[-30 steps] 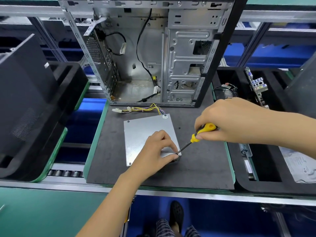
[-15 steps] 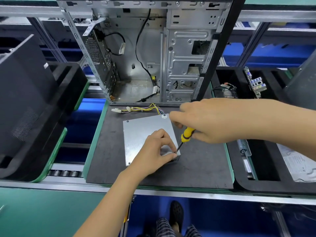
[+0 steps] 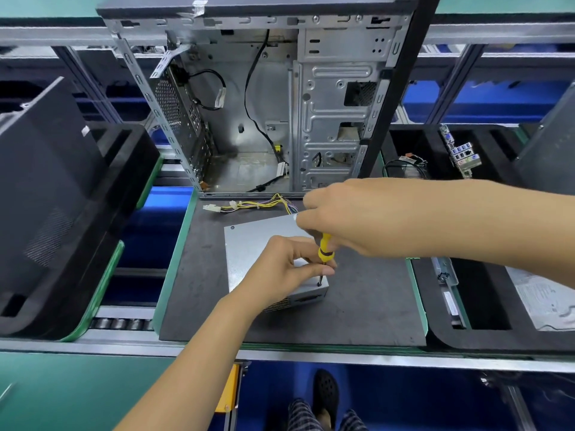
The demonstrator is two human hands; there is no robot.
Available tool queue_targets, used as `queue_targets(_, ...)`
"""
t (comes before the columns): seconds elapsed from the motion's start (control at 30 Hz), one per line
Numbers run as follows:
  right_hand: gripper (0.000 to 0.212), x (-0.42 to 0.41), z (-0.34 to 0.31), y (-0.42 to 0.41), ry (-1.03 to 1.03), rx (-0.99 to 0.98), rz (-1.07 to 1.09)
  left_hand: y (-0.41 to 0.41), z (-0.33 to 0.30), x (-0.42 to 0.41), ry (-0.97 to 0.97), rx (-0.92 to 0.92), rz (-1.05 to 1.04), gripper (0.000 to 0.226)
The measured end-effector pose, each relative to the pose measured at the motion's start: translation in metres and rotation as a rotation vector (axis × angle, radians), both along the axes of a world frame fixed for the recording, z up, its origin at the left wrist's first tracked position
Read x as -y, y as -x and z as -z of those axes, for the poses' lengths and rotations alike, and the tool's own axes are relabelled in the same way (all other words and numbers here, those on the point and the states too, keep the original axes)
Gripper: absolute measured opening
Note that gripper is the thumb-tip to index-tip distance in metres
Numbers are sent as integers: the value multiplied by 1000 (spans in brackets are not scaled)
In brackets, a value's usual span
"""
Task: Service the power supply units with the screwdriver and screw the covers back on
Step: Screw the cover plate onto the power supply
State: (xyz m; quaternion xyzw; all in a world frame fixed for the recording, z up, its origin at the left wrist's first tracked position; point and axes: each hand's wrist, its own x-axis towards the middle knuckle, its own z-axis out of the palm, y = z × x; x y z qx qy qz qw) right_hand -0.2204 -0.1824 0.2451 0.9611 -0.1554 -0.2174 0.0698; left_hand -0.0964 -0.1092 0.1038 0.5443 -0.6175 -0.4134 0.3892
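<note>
While the right hand gripped the yellow screwdriver upright — tip at the near right corner of the power supply unit — the left hand pinched its shaft, resting on the cover; the unit lay on a dark mat before an open computer case.

**Screwdriver upright on the power supply's corner**

The grey metal power supply unit lies flat on the dark table mat, its yellow cable bundle trailing behind. The yellow-handled screwdriver stands nearly upright, tip on the near right corner screw.
</note>
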Motion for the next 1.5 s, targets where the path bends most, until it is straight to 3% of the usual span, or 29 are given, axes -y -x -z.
queue_targets(0.17,22,-10,7,1,314,75,-22,-3,0,-1,15,88,72,13)
queue_targets(0.23,22,-8,4,8,263,106,-9,-2,-3,-2,13,94,84,22)
queue_targets(0.37,24,-2,-3,17,95,21,2,0,-4,3,7,165,121,12)
queue_targets(0.53,7,-13,2,12,242,46,56,4,-5,-3,57,4,19,49)
queue_targets(0.6,15,-13,3,14,221,101,73,7,-2,-4,61,18,-23,37)
queue_targets(0.7,29,-4,-3,21,32,91,77,3,0,-4,39,57,-11,18)
queue_targets(0.77,23,-3,-5,21,124,112,45,0,-1,-6,21,60,36,19)
queue_targets(0.87,54,-12,-6,13,319,120,17,2,1,-8,43,15,15,11)
queue_targets(0.93,60,-16,-4,9,340,154,69,4,3,-7,93,-27,-21,13)
queue_targets(0.97,56,-16,-6,10,308,158,92,5,3,-6,103,-41,-19,16)
queue_targets(1.03,27,-11,-5,13,118,113,90,4,2,-4,91,-33,-3,20)
queue_targets(1.1,33,-9,-9,12,-11,55,75,1,3,-3,61,8,6,22)
queue_targets(1.17,15,-9,-9,11,102,44,70,1,0,-3,37,1,30,27)
queue_targets(1.23,35,-12,-5,8,300,103,39,2,-2,-5,40,-54,42,39)
queue_targets(1.3,50,-14,-7,8,377,122,49,3,0,-7,52,-61,18,28)
queue_targets(1.37,37,-14,-7,10,306,151,77,3,3,-7,35,-51,18,9)
queue_targets(1.43,11,-9,-6,12,91,113,76,0,5,-7,9,-59,27,8)
queue_targets(1.5,28,-8,-8,10,-3,76,63,-3,4,-8,-14,-74,43,7)
